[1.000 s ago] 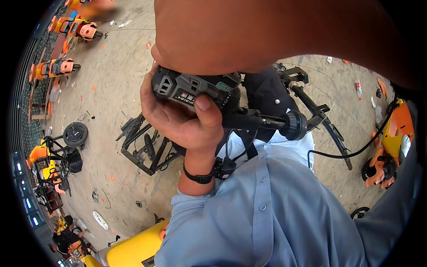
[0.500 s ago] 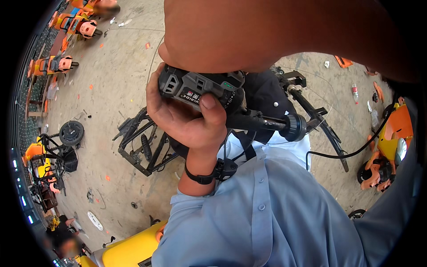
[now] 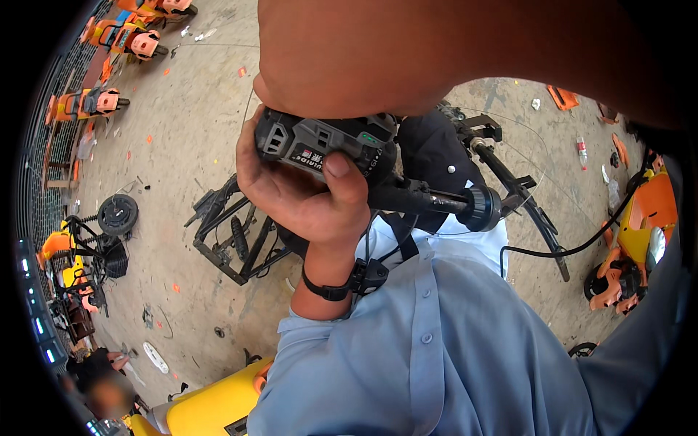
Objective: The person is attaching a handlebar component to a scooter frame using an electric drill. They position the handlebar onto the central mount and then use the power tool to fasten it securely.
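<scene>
My left hand [image 3: 302, 196] wraps around a black and grey cordless power tool [image 3: 327, 144], its thumb pressed on the casing. A small green light glows on the tool. From the upper right my right arm reaches across, and my right hand [image 3: 320, 80] lies against the tool's far side with its fingers hidden. Just right of the tool, a black shaft with a ridged round collar [image 3: 481, 208] runs in front of my shirt. Beyond it stretches a bare black vehicle frame [image 3: 236, 232], partly covered by my hands and dark cloth. A black strap with a small box [image 3: 349, 282] sits on my left wrist.
Orange scooters [image 3: 91, 104] stand at the far left. Nearer are a loose wheel [image 3: 118, 214] and a stripped yellow scooter [image 3: 65, 269]. A person [image 3: 102, 381] is at lower left, near a yellow body panel [image 3: 218, 403]. A black cable [image 3: 560, 254] leads to an orange-yellow scooter [image 3: 647, 218] at right.
My right forearm and the power tool have shifted slightly left. My left hand keeps its hold. The person at lower left has moved a little.
</scene>
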Demonstrator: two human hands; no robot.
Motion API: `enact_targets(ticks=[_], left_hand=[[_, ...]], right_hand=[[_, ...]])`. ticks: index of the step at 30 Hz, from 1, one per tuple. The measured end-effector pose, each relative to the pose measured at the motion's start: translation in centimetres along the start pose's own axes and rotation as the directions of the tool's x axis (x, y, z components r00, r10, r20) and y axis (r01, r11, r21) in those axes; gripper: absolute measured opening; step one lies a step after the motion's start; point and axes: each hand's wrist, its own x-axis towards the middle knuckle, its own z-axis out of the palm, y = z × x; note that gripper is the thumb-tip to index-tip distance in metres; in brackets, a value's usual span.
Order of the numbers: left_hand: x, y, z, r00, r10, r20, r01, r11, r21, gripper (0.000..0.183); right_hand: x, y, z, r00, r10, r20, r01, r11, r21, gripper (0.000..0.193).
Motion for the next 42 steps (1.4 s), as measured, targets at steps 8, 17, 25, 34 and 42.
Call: enact_targets(ticks=[8,17,25,34,42], left_hand=[[0.0,0.0,0.0,1.0,-0.001,-0.002,0.001,1.0,0.01,0.088],[0.0,0.1,0.3,1.0,0.006,-0.011,-0.006,1.0,0.001,0.09],[-0.1,0.2,0.2,1.0,-0.003,-0.007,0.003,1.0,0.005,0.091],[0.4,0.0,0.5,0.997,0.04,0.069,-0.042,0.999,0.022,0.093],[1.2,-0.2,-0.4,0.973,0.193,0.127,-0.217,0.953,0.212,0.061]], right_hand=[[0.2,0.0,-0.2,1.0,-0.016,-0.009,0.016,1.0,0.004,0.085],[0.2,0.0,-0.2,1.0,-0.026,-0.012,0.026,1.0,-0.005,0.085],[0.5,-0.1,-0.3,0.999,-0.044,-0.03,0.044,0.999,-0.003,0.086],[-2.6,-0.9,-3.1,0.989,-0.068,-0.132,0.061,0.996,-0.059,0.087],[-12.6,0.6,-4.4,0.931,0.118,-0.345,-0.106,0.993,0.052,0.087]])
